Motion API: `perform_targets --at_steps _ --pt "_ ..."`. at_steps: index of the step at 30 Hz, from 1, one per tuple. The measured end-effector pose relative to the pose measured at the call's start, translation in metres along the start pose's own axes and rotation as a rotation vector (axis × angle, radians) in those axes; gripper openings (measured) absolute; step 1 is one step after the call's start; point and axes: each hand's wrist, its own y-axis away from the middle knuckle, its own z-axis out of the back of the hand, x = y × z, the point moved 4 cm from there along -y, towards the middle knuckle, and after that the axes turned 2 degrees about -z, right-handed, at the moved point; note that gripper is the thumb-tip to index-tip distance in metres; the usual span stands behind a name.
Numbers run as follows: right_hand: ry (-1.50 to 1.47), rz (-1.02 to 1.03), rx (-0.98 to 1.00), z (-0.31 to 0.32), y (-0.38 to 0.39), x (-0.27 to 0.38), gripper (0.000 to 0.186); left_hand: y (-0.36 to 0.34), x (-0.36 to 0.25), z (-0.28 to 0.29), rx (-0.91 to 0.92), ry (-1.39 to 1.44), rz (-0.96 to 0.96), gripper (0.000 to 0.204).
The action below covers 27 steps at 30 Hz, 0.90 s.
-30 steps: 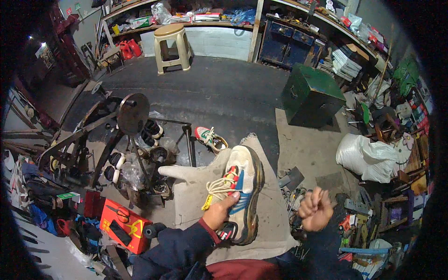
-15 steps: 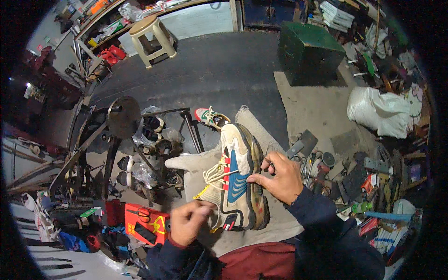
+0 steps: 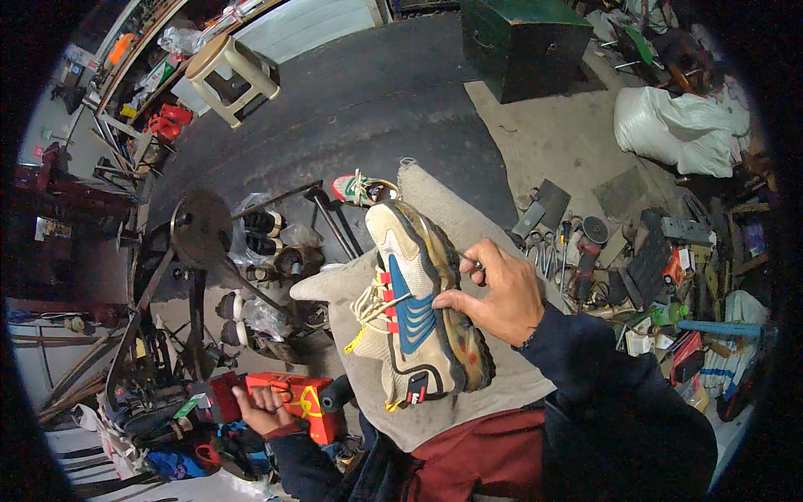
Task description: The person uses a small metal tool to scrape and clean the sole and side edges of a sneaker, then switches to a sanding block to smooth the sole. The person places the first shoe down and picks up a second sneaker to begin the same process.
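Note:
A beige sneaker (image 3: 411, 330) with blue, red and yellow details and loose cream laces lies on a grey cloth (image 3: 502, 391) over my lap. My right hand (image 3: 498, 293) grips its right side at the sole, thumb pressed on it and fingers curled; a thin dark item shows by the fingertips, too small to name. My left hand (image 3: 263, 406) is off the sneaker, fingers loosely apart at the edge of a red-orange box (image 3: 311, 406), beside a dark roll (image 3: 336, 391). A second, red-and-green sneaker (image 3: 350, 188) sits beyond the cloth.
A metal stand with a round plate (image 3: 201, 222) is at left, near bagged shoes (image 3: 261, 226). A plastic stool (image 3: 230, 75), green metal chest (image 3: 523, 46) and white sack (image 3: 677, 130) are farther back. Tools (image 3: 594, 259) and clutter lie to my right.
My left hand has let go of the sneaker and moved down-left to the red-orange box. My right hand has come onto the sneaker's right side. The view has tilted downward.

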Motion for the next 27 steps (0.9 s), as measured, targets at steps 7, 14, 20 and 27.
perform_targets --at_steps 7,14,20,27 --pt "-0.05 0.004 0.029 0.006 0.0 -0.002 0.042 0.066 -0.011 -0.087 0.327 -0.488 -0.41 0.038" --pt "-0.643 -0.321 0.151 0.01 0.012 -0.017 0.018 0.175 0.033 -0.252 1.254 -1.014 -0.819 0.016" --pt "-1.423 -0.759 0.379 0.007 0.045 -0.01 0.028 0.174 0.066 -0.267 1.259 -1.057 -1.042 0.019" --pt "-1.097 -0.483 0.364 0.013 0.034 -0.006 0.025 0.157 0.081 -0.262 1.158 -1.064 -0.88 0.017"
